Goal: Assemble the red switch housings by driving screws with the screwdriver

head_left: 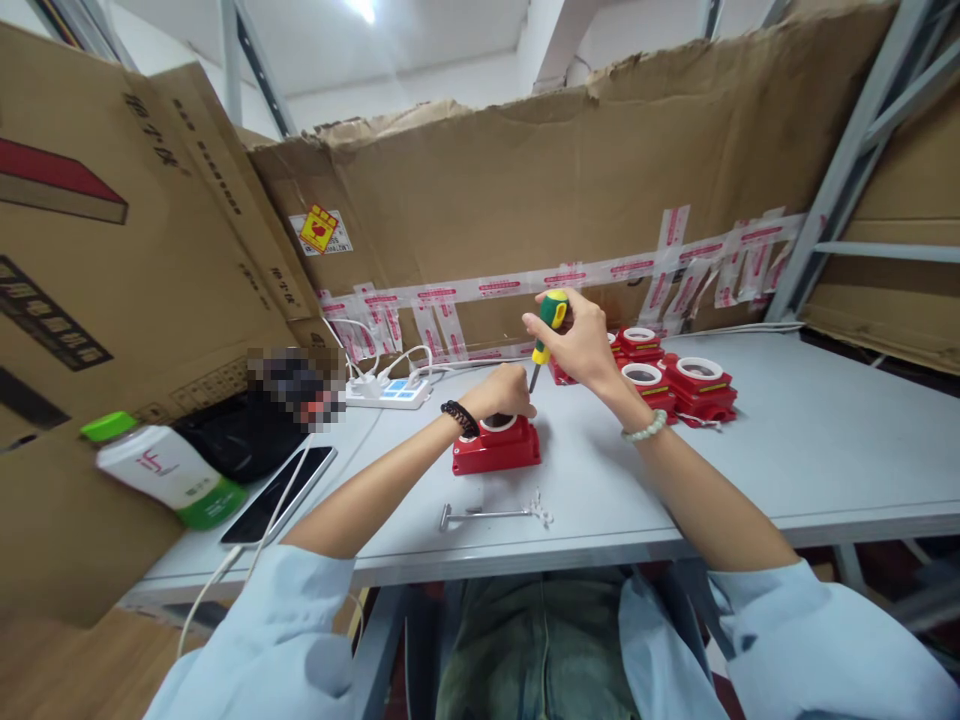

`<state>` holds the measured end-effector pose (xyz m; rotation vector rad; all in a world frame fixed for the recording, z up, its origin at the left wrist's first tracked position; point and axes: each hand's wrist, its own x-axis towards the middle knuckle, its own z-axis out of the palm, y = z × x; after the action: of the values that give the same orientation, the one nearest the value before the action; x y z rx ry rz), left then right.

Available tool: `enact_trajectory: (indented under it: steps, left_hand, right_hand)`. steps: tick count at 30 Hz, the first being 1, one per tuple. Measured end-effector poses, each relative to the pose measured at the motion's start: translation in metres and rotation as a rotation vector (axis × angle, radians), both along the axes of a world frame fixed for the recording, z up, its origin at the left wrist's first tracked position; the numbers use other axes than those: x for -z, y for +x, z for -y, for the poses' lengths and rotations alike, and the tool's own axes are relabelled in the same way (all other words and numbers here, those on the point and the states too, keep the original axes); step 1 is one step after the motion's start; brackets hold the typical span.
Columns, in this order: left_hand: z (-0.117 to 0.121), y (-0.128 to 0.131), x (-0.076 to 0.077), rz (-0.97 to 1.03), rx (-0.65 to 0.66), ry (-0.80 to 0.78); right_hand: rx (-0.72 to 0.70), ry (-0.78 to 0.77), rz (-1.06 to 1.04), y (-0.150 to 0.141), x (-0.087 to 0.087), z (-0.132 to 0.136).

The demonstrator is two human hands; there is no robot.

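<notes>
R hand (581, 335) closed round handle of green-and-yellow screwdriver (551, 315), shaft angled down, tip beside L hand (499, 392). L fingers curled over red housing w/ white rings (496, 455), on grey tabletop (795, 430); can't tell if they pinch anything. T-shaped metal rod (495, 514) nearer table's front edge; similar red housings (701, 398) to R.

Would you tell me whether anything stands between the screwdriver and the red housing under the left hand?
Only the left hand: its fingers lie by the screwdriver tip over the red housing, hiding whether the two touch.
</notes>
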<state>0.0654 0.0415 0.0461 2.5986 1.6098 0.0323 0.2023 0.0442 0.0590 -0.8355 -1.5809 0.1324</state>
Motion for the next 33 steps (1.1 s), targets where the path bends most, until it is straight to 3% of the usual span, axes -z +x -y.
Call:
enact_trajectory:
  steps: [11,24,33]
  left_hand:
    - [-0.007,-0.006,-0.004,-0.061,0.018,-0.093]
    - [-0.007,0.007,-0.021,-0.287,0.007,-0.120]
    - [-0.010,0.013,-0.011,-0.285,0.036,-0.028]
  right_hand:
    - [0.010,-0.020,-0.003,0.001,0.000,0.000]
    - [0.015,-0.016,0.005,0.004,0.000,0.000]
    - [0.029,-0.020,0.014,0.005,-0.002,0.001]
